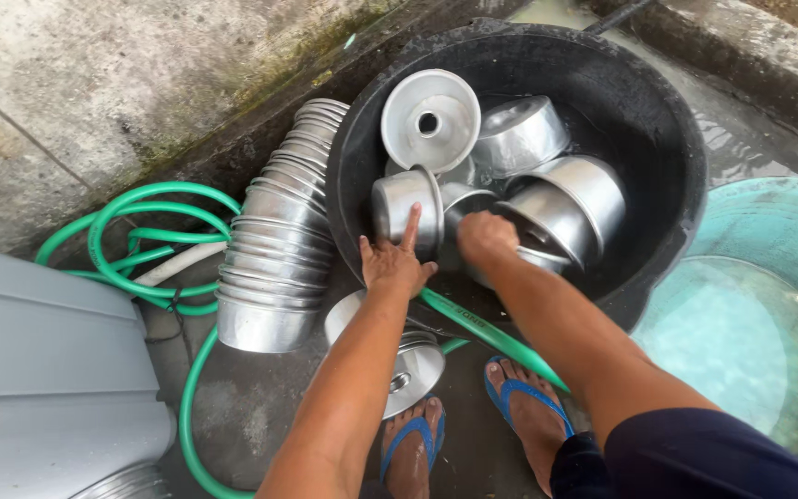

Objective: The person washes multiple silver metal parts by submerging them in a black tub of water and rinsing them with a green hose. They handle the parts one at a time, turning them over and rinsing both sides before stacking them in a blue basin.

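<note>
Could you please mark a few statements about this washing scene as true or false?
1. The left hand touches a metal mould at the black tub rim. True.
2. The right hand holds the hose. False: it reaches among the moulds in the tub.
3. A stack of moulds lies on its side left of the tub. True.
4. The stack lies inside the teal basin. False: it lies on the ground.
5. The hose is green. True.

Left hand (395,261) touching metal mould (405,210) in black basin (658,120), right hand (485,236) beside, stacked moulds (279,240) outside
</note>
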Tool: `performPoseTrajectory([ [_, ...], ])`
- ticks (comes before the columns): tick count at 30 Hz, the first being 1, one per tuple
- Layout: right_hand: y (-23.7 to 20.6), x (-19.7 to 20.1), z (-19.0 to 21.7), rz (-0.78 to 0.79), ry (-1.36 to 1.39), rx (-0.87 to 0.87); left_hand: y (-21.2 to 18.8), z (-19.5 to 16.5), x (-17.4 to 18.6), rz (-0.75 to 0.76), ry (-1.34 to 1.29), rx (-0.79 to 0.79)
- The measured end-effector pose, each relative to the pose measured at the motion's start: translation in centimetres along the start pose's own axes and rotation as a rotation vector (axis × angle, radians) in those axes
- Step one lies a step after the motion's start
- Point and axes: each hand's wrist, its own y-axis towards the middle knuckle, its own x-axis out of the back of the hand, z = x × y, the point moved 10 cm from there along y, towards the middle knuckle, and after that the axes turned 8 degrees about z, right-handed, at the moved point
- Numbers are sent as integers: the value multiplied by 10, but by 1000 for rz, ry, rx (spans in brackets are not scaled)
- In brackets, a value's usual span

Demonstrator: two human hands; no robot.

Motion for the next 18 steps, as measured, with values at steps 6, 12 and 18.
performPoseTrajectory([
  [6, -14, -70, -5, 161, 70, 499, -6, -12, 15, -132, -3, -42],
  [12, 13, -134, -17, 350, -46, 337, -19, -19, 24, -211, -23, -80],
  [18, 12, -145, -45, 576, -74, 330, -15, -30, 15, -155, 50, -145],
])
